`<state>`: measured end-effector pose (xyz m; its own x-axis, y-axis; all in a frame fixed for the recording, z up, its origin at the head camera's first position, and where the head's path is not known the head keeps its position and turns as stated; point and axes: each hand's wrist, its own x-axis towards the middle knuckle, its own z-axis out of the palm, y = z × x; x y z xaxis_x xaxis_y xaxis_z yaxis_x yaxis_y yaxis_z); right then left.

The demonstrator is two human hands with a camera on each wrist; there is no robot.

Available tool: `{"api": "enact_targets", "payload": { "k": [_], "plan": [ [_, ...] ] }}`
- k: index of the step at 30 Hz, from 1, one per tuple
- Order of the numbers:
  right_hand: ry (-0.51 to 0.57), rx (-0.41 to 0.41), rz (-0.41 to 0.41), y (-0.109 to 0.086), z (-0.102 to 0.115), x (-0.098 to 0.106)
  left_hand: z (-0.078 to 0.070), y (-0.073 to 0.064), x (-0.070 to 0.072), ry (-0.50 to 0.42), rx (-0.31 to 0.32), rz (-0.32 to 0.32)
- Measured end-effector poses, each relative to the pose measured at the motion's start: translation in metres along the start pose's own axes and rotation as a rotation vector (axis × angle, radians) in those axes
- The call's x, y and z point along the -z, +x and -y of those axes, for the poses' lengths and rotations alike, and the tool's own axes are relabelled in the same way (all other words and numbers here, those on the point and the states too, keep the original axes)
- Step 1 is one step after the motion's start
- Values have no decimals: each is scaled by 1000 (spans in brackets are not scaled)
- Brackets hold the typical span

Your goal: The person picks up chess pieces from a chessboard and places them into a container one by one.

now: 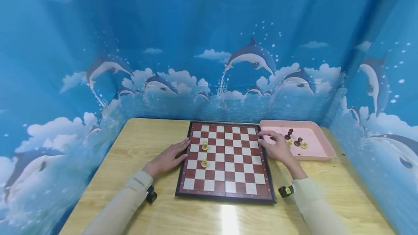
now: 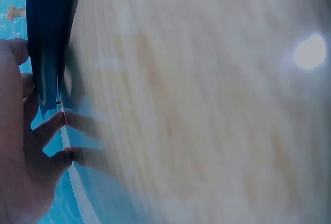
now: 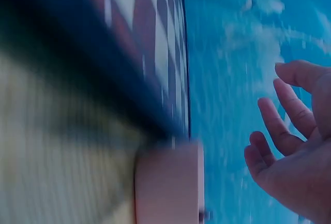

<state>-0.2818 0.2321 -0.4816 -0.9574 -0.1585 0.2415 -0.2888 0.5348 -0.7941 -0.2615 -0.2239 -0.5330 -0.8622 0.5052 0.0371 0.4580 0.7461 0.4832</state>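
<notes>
A red and white chessboard (image 1: 238, 157) lies unfolded on the wooden table. Two pale yellow chess pieces (image 1: 204, 146) stand upright on its left half, one behind the other. My left hand (image 1: 168, 159) is at the board's left side, fingertips right at the dark frame; in the left wrist view its fingers (image 2: 50, 130) are spread along the board's edge. At the right edge, between the board and a pink tray (image 1: 318, 133), is my right hand (image 1: 277, 148). The right wrist view shows its fingers (image 3: 282, 131) loosely bent, with nothing between them.
Inside the pink tray lie several dark and pale chess pieces (image 1: 298, 141), partly behind the right hand. A blue curtain (image 1: 196, 57) printed with dolphins closes off the back and sides. Bare wooden table (image 1: 148, 137) shows left of the board.
</notes>
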Motion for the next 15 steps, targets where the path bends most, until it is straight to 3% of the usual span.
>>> {"api": "enact_targets", "payload": {
  "k": [5, 10, 15],
  "plan": [
    [62, 39, 149, -3, 23, -30, -1, -2, 0, -8, -2, 6],
    [97, 85, 247, -6, 40, -54, -2, -2, 1, -22, -18, 2],
    [125, 66, 345, -8, 56, -75, -3, -1, 2, -21, -20, 3]
  ]
}}
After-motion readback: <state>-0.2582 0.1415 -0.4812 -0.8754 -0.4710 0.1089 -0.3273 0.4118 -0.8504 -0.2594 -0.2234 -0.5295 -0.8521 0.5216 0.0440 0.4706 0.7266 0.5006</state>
